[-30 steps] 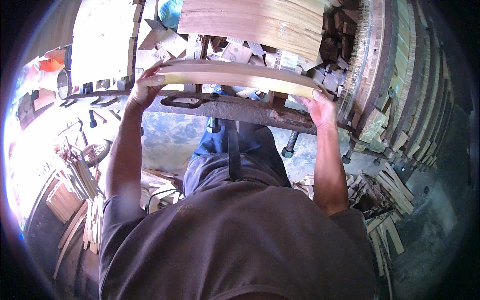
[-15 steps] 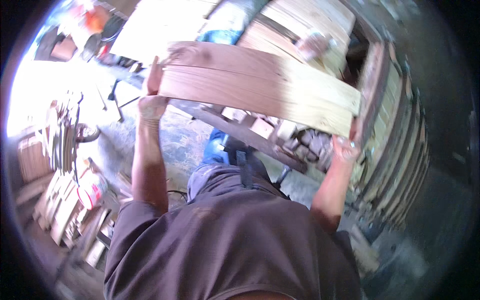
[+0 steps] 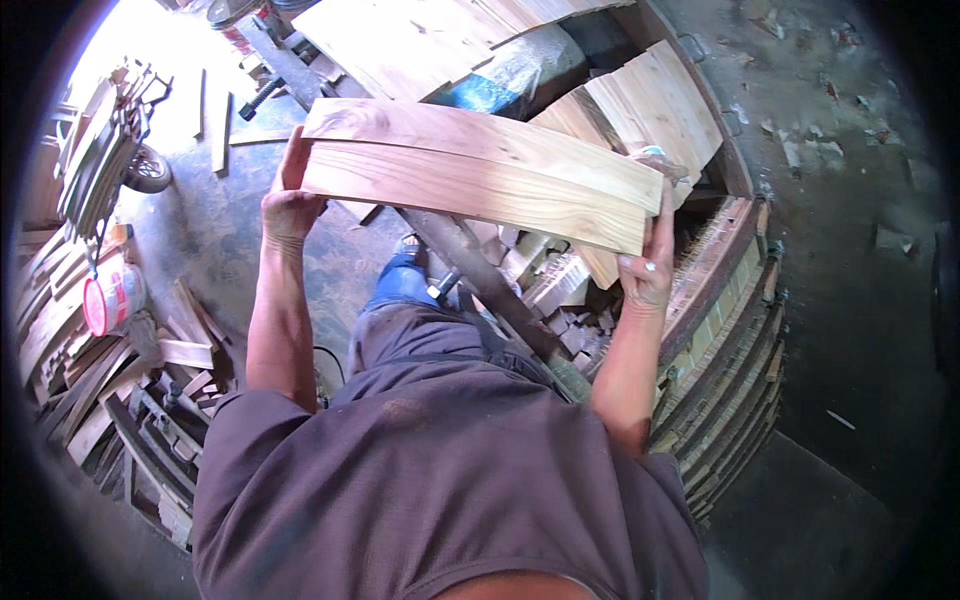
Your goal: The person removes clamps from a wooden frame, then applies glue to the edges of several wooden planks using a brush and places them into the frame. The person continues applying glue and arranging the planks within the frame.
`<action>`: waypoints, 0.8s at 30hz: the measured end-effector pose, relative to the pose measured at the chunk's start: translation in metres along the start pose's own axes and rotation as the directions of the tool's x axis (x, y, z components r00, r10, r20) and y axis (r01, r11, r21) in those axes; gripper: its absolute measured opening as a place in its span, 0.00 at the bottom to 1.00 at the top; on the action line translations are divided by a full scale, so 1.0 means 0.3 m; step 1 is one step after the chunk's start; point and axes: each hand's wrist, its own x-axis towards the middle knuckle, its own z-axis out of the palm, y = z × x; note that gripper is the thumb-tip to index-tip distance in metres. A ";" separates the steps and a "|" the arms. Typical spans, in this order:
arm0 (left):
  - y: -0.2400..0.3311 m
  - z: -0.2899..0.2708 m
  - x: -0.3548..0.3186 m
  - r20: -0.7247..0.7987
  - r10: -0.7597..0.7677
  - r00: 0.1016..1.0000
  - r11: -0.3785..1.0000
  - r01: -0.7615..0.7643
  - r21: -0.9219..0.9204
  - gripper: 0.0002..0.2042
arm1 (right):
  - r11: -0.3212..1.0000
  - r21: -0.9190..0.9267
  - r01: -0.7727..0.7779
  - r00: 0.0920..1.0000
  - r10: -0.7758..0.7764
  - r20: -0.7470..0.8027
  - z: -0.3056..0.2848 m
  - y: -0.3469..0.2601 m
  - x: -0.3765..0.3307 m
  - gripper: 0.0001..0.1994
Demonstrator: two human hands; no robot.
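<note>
Above the rusty workbench beam (image 3: 480, 280) and the stacked curved planks (image 3: 650, 110) behind it, two long curved boards (image 3: 480, 170) hang in the air, edge against edge, spanning the gap between both arms, a grip at each end likely keeping the pair level and together. The left hand (image 3: 288, 205) is closed around the boards' left end, fingers reaching up its edge; the right hand (image 3: 648, 265) clamps the right end from below. Offcuts (image 3: 570, 310) lie heaped under the boards near the right wrist.
</note>
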 end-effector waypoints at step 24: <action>-0.170 0.086 0.222 0.137 -0.151 0.979 0.984 0.162 -0.074 0.54 | 0.996 -0.033 0.078 0.982 -0.082 -0.171 -0.147 -0.028 -0.044 0.64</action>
